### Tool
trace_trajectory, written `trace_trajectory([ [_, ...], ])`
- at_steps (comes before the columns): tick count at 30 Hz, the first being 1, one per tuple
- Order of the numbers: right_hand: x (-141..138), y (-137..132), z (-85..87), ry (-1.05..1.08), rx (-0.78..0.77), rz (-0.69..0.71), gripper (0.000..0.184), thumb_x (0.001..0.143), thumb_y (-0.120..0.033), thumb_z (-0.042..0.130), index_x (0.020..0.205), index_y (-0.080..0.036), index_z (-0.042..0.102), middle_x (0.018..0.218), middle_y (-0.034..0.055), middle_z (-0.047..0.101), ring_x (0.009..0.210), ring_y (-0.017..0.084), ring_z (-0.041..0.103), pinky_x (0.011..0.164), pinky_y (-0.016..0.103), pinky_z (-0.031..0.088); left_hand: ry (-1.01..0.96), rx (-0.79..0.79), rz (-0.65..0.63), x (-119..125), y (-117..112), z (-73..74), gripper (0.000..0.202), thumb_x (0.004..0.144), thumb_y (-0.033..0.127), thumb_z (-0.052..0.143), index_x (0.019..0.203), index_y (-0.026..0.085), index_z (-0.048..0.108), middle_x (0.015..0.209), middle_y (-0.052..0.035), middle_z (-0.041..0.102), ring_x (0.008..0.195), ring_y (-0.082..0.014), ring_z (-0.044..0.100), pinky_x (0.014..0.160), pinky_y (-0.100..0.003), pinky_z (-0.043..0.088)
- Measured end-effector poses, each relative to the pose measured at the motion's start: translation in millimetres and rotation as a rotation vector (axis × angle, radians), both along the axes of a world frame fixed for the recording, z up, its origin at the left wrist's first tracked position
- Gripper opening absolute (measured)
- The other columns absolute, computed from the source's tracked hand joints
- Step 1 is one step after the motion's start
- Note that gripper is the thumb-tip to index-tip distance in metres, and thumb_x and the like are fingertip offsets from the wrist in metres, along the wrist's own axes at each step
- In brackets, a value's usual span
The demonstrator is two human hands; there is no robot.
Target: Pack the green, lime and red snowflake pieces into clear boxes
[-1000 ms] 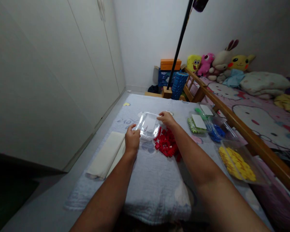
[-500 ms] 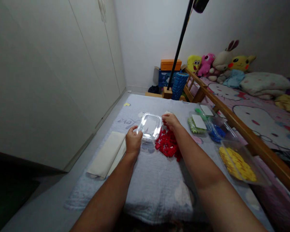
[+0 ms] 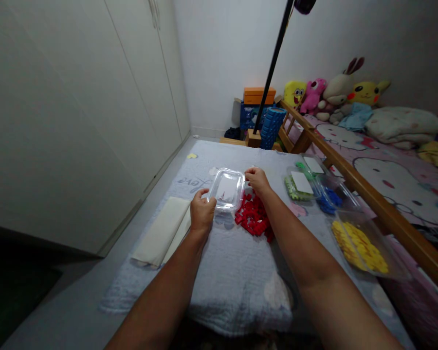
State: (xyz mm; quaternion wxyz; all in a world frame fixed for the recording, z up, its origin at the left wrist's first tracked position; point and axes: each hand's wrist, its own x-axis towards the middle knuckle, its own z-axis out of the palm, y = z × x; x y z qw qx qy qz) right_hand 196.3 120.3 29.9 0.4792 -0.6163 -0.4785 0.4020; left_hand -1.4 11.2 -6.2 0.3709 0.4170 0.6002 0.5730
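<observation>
A clear plastic container (image 3: 228, 189) with a white label is held up over the cloth-covered table. My left hand (image 3: 202, 210) grips its near left corner, thumb on top. At the container's upper right edge, my right hand (image 3: 256, 180) has its fingers pinched together; whether they hold the rim or only touch it I cannot tell. Below my right wrist lies a loose pile of small red pieces (image 3: 253, 218), partly covered by the forearm. A folded cream cloth (image 3: 162, 233) rests left of my left hand.
Along the table's right side stand clear containers of light green pieces (image 3: 295, 189), blue pieces (image 3: 328, 200) and yellow pieces (image 3: 357, 245), with a darker green one (image 3: 304, 170) behind. A wooden bed rail (image 3: 350, 177) borders that side. A black pole (image 3: 273, 63) rises beyond the far edge.
Almost nothing differs. The view has shifted very slightly, and both hands keep their places at the container.
</observation>
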Motion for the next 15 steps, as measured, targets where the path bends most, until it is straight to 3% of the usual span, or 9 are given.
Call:
trace_trajectory([
  [8, 0.1, 1.3, 1.9, -0.021, -0.018, 0.033, 0.007, 0.067, -0.023, 0.066, 0.069, -0.019, 0.061, 0.06, -0.0044, 0.056, 0.058, 0.011, 0.051, 0.052, 0.02, 0.039, -0.021, -0.018, -0.009, 0.6, -2.6, 6.8, 0.048, 0.067, 0.029, 0.064, 0.113, 0.014, 0.063, 0.053, 0.0096, 0.047, 0.047, -0.0118, 0.044, 0.049, -0.021, 0.032],
  [15, -2.0, 4.0, 0.4, -0.042, -0.082, 0.059, 0.02, 0.06, -0.024, 0.078, 0.067, -0.019, 0.06, 0.057, -0.0047, 0.056, 0.055, 0.011, 0.05, 0.055, 0.023, 0.041, -0.025, -0.029, -0.001, 1.8, -4.1, 10.1, 0.049, 0.067, 0.028, 0.064, 0.113, 0.013, 0.064, 0.053, 0.0092, 0.048, 0.047, -0.0114, 0.044, 0.048, -0.021, 0.031],
])
